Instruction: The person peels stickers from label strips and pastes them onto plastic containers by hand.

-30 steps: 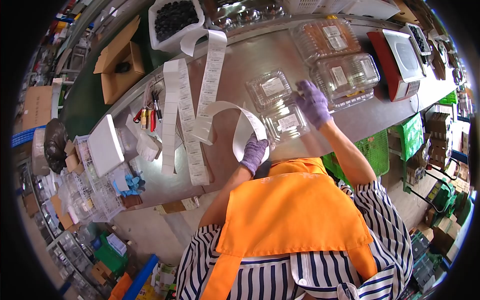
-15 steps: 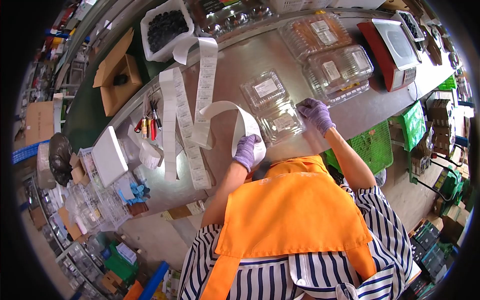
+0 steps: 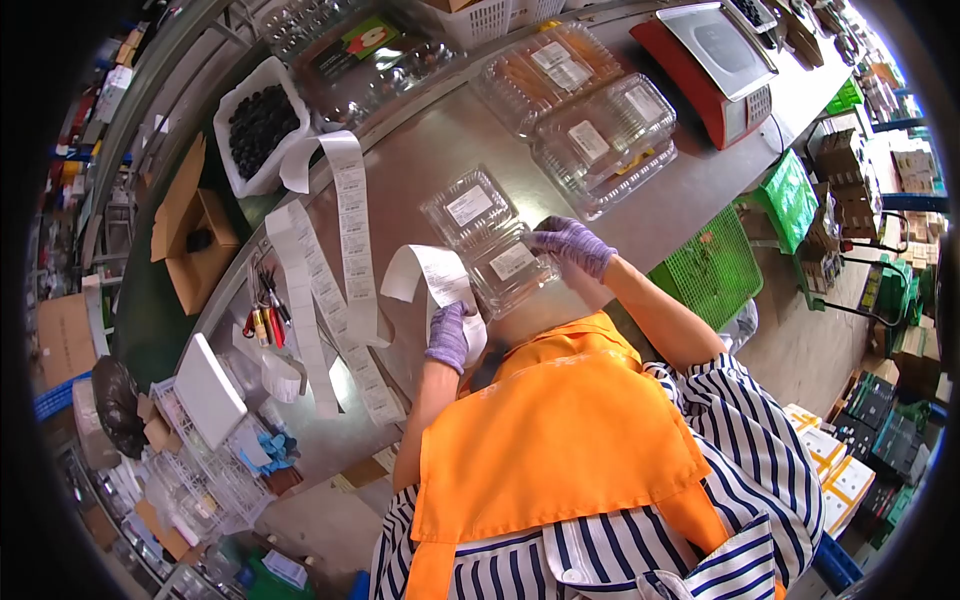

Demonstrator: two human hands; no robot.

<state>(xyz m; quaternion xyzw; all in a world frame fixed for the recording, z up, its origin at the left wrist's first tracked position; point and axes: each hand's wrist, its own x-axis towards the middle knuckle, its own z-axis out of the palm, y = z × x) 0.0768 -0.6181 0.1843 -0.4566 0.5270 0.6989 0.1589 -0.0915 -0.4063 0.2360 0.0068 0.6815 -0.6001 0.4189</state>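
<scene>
Well, from where I stand, the two small clear boxes on the metal table each wear a white label: the back box and the front box, nearer the orange apron. That much looks done. The left hand, in a purple glove, has its fingers closed round a paper strip that curls up just left of the front box. The right hand, gloved too, has its fingers bent at the front box's right edge; whether they pinch anything or merely touch, I cannot tell. Beyond the pair, the tray of orange food and the stacked boxes also bear labels. As for what is left, plenty of printed paper lies in long lengths over to the left, so I'd judge the supply far from used up
</scene>
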